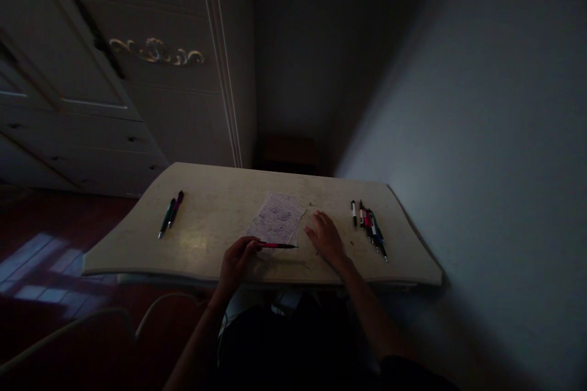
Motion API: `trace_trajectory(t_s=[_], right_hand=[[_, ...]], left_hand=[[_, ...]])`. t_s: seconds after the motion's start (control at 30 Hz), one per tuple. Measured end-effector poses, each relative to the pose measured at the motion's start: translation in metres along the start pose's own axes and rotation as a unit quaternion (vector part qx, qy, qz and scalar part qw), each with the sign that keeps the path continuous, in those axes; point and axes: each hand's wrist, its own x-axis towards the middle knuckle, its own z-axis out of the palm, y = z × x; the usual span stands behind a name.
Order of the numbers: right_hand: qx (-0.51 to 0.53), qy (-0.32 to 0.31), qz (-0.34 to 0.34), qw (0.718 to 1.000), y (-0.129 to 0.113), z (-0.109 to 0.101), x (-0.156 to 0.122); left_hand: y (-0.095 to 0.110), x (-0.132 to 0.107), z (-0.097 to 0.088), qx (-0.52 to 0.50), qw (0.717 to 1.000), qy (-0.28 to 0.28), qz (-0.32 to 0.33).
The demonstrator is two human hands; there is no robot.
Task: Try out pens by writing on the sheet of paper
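My left hand (239, 256) pinches a red and black pen (275, 245) by one end, its thin tip pointing right. The pen is held just over the lower edge of a cloth or paper sheet (277, 219) with a dense purple pattern. My right hand (326, 236) rests on or just above the table to the right of the sheet, fingers spread and nothing in them. Further right lies a bunch of several pens (372, 226), red, black and blue among them, with a white and black pen (354, 214) beside it.
On the table's left part lie a green pen (167, 218) and a purple pen (176, 209), side by side. The pale table (215, 189) has curved edges. A wall (495, 165) borders it on the right, a white cabinet (183, 116) stands behind left, and a chair (105, 317) is lower left.
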Motion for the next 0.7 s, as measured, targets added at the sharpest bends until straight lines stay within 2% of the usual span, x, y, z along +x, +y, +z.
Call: trace_trajectory(t_s=[0.17, 0.37, 0.57, 0.7], right_hand=[[-0.040, -0.033, 0.036, 0.998, -0.003, -0.013, 0.029], [-0.068, -0.048, 0.013, 0.996, -0.009, -0.011, 0.058], [-0.067, -0.044, 0.022, 0.997, -0.007, -0.011, 0.057], [-0.036, -0.008, 0.051, 0.998, -0.005, -0.013, 0.053]], left_hand=[[-0.005, 0.001, 0.000, -0.033, 0.999, 0.002, -0.020], [-0.006, 0.000, 0.001, -0.039, 0.999, 0.021, -0.026], [-0.006, 0.000, 0.000, -0.053, 0.998, 0.030, -0.029], [-0.009, 0.001, 0.000, -0.070, 0.996, 0.028, -0.041]])
